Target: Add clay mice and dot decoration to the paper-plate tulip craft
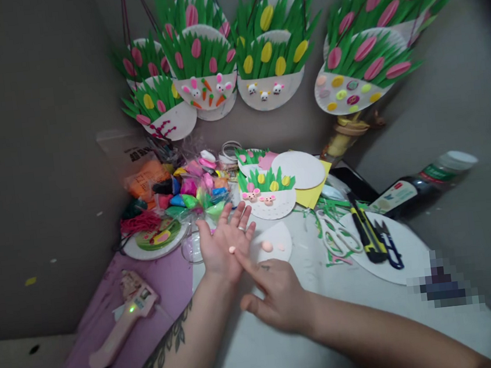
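Observation:
My left hand (222, 242) lies palm up over the table with its fingers spread, and a small peach clay ball (232, 249) rests on the palm. My right hand (274, 292) reaches across from the right, its index finger stretched out and its tip touching the palm right beside the ball; the other fingers are loosely curled. Just past the hands a larger peach clay lump (267, 245) sits on a white paper plate piece (277, 236). A half-plate craft (268, 196) with green grass, yellow flowers and pink clay animals lies behind it.
A pink glue gun (122, 326) lies at the left on purple cloth. Colourful clay packets (188, 187) are piled at the back. Scissors (339, 238), a yellow-black cutter (364, 227) and snips (387, 245) lie at the right, with a dark bottle (421, 189) beyond. Finished flower plates (202, 65) hang on the wall.

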`<action>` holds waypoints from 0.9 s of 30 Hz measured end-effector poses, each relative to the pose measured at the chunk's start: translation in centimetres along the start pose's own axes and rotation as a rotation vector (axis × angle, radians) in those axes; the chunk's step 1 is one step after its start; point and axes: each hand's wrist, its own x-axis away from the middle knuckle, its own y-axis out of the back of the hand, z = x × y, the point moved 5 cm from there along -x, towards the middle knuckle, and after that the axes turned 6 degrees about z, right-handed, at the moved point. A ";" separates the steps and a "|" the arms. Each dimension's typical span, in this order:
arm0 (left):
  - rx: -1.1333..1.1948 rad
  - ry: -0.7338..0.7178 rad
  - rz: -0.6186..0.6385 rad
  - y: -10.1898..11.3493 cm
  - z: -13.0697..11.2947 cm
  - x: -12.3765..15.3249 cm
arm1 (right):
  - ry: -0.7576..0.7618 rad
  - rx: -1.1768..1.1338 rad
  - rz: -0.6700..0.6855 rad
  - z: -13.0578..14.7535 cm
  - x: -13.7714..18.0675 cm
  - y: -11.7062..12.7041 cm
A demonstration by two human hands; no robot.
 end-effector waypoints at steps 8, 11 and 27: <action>-0.062 0.042 -0.045 0.1 0.6 0.1 | -0.043 0.003 -0.037 -1.0 -1.1 0.8; -0.019 0.033 -0.008 0.0 0.3 0.0 | -0.012 -0.005 -0.020 -0.2 -0.4 0.6; 0.077 0.173 -0.033 0.3 1.5 0.2 | -0.027 -0.037 -0.139 -1.5 -2.8 3.9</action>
